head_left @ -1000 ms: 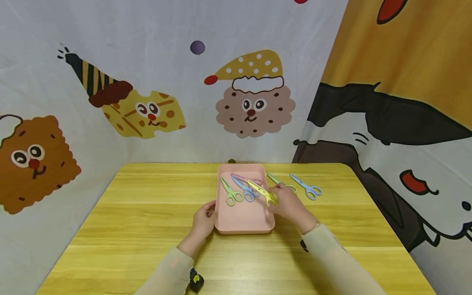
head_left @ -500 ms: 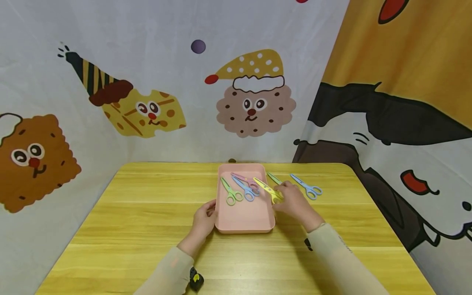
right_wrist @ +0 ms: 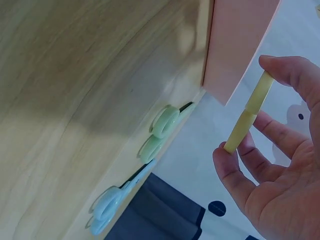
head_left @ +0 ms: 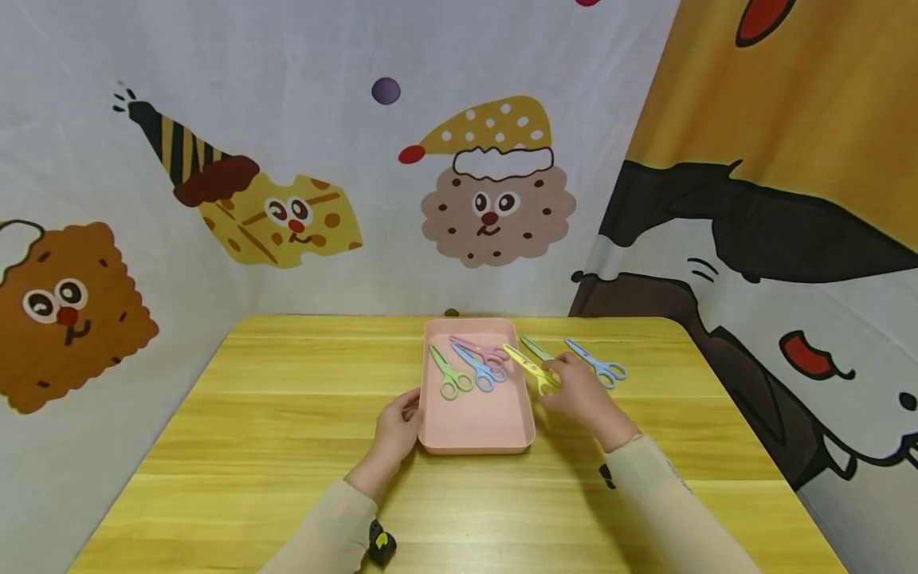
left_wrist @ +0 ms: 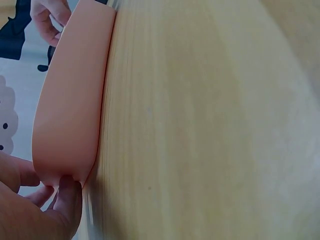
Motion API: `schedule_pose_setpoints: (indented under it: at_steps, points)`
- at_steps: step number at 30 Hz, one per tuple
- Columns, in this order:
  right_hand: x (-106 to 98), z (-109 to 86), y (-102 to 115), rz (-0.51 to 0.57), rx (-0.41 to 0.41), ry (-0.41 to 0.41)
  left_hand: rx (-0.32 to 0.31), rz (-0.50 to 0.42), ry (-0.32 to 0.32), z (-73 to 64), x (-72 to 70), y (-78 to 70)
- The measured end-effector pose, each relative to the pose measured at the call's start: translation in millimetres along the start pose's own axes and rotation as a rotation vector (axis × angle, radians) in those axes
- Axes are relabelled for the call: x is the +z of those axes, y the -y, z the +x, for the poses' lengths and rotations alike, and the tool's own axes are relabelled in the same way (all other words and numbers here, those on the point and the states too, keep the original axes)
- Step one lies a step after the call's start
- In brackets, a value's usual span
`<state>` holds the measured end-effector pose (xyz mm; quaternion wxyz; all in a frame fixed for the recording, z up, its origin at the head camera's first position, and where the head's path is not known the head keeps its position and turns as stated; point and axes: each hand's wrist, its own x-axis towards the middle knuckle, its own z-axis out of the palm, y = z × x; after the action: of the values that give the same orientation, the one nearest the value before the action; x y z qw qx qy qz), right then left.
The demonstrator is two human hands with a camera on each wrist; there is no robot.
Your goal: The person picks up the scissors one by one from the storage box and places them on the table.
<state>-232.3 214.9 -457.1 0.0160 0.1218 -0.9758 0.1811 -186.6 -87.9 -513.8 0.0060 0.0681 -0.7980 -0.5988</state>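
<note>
My right hand [head_left: 581, 395] pinches a pair of yellow scissors [head_left: 527, 365] by the handles, between thumb and fingertips. Their blades point up-left and overlap the right rim of the pink tray [head_left: 476, 434]. The right wrist view shows the yellow handles [right_wrist: 249, 111] edge-on, raised off the table. At the tray's left wall, my left hand [head_left: 397, 430] holds it with thumb and fingers near the front corner. Inside the tray lie green scissors [head_left: 446, 371], blue scissors [head_left: 479, 368] and pink scissors [head_left: 482, 347], the blue and pink ones overlapping.
On the wooden table [head_left: 287, 414], right of the tray, rest another green pair of scissors [head_left: 534, 348], partly behind my right hand, and another blue pair [head_left: 595, 364]. A cartoon-printed curtain [head_left: 323, 96] hangs behind the table's far edge.
My right hand has moved right with the yellow scissors, from above the other scissors in the tray to its right rim. The left hand and tray stay in place.
</note>
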Motion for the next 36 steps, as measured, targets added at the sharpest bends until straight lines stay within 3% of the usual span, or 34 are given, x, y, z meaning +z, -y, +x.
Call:
schedule_pose_setpoints:
  at_steps: [24, 36]
  points:
    - [-15, -5.5, -22, 0.016, 0.049, 0.046, -0.011, 0.002, -0.006, 0.8, 1.7, 0.9]
    - [-21, -8.3, -31, -0.014, 0.050, 0.018, -0.005, -0.005, -0.005, 0.6, 1.5, 1.6]
